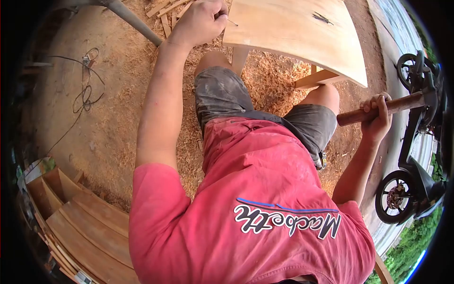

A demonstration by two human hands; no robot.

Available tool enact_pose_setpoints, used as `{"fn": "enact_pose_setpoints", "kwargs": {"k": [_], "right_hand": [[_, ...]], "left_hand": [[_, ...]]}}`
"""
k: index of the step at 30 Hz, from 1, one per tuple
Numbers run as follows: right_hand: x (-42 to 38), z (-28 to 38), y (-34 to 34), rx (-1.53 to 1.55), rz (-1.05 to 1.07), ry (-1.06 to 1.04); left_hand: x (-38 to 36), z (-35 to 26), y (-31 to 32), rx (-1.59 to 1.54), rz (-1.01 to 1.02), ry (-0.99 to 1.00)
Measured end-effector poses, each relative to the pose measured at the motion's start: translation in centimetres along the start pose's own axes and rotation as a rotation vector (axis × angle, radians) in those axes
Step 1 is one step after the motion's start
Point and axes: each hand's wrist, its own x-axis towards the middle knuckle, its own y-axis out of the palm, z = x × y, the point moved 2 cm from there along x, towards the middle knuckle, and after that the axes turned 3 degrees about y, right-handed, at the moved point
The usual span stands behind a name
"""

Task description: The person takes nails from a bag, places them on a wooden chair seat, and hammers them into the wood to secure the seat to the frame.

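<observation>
My left hand (201, 21) is closed in a pinch at the left edge of a light wooden panel. A thin nail (233, 22) sticks out from between its fingers. My right hand (377, 117) wraps round the wooden handle of a hammer (354, 117), held out to the right of my knee. The hammer's dark head (429, 98) points to the right, apart from the panel. On the wooden panel (283, 28) lies a small heap of nails (322, 18). Wooden legs (321, 79) show under the panel, between my knees.
Wood shavings (269, 85) cover the ground. A black cable (85, 94) lies loosely coiled at left, and a grey pole (135, 21) slants at upper left. Wooden boards (92, 227) are at lower left. A parked motorbike (411, 175) stands on the right.
</observation>
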Motion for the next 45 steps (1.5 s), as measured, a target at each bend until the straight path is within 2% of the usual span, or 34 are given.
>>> {"fn": "enact_pose_setpoints", "kwargs": {"k": [2, 3, 5, 9, 12, 14, 15, 17, 18, 20, 22, 25, 28, 30, 34, 36, 40, 43, 45], "right_hand": [[-0.5, -0.5, 1.8, 0.011, 0.003, 0.029], [-0.5, -0.6, 2.8, 0.010, -0.002, 0.034], [-0.4, -1.1, 4.3, -0.141, 0.011, 0.075], [-0.2, -2.4, 7.5, -0.187, 0.078, 0.147], [0.0, -3.3, 9.4, -0.269, 0.090, 0.206], [0.1, -3.6, 10.4, -0.303, 0.067, 0.223], [0.1, -3.5, 11.0, -0.326, 0.094, 0.234], [0.2, -3.1, 12.1, -0.346, 0.157, 0.242], [0.3, -2.9, 12.4, -0.341, 0.152, 0.244], [0.7, -2.4, 13.0, -0.408, 0.244, 0.275], [0.6, -1.5, 13.8, -0.439, 0.250, 0.278], [0.1, -0.5, 15.0, -0.514, 0.302, 0.327], [-0.3, -0.5, 15.2, -0.572, 0.349, 0.368], [-0.4, -0.4, 15.7, -0.560, 0.370, 0.367], [-0.6, 0.0, 16.5, -0.672, 0.437, 0.313], [-1.0, 1.0, 17.7, -0.784, 0.432, 0.264], [-0.6, 1.6, 17.7, -0.810, 0.483, 0.259], [-1.5, 2.8, 18.8, -0.805, 0.387, 0.194], [-1.4, 2.8, 18.7, -0.844, 0.418, 0.172]], "left_hand": [[0.5, -0.1, -0.5, 0.067, 0.273, -0.110], [1.0, -0.2, -0.9, 0.063, 0.278, -0.111], [1.3, -0.1, -1.0, 0.156, 0.527, -0.142], [1.1, -0.1, -0.8, 0.231, 0.566, -0.037], [0.2, 0.5, -0.4, 0.128, 0.473, -0.016], [-0.7, 0.9, -0.5, -0.003, 0.299, -0.207], [-0.9, 1.0, -0.3, -0.001, 0.304, -0.205], [-0.9, 0.9, 0.3, -0.185, 0.116, -0.212], [-1.0, 0.8, 1.1, -0.184, 0.122, -0.210], [-1.2, 0.7, 2.5, -0.462, 0.026, -0.178], [-1.3, 1.1, 3.4, -0.511, 0.115, -0.203], [-1.4, 0.2, 4.3, -0.580, 0.057, -0.238], [-1.8, 1.1, 5.5, -0.497, 0.074, -0.242], [-2.2, 1.6, 6.2, -0.656, -0.009, -0.281], [-2.3, 1.9, 6.6, -0.690, -0.007, -0.288], [-2.3, 1.6, 6.4, -0.615, -0.008, -0.289], [-2.1, 1.4, 6.3, -0.601, -0.019, -0.269], [-1.9, 0.9, 5.8, -0.562, -0.015, -0.260], [-1.8, 0.5, 5.4, -0.422, -0.001, -0.213]]}}
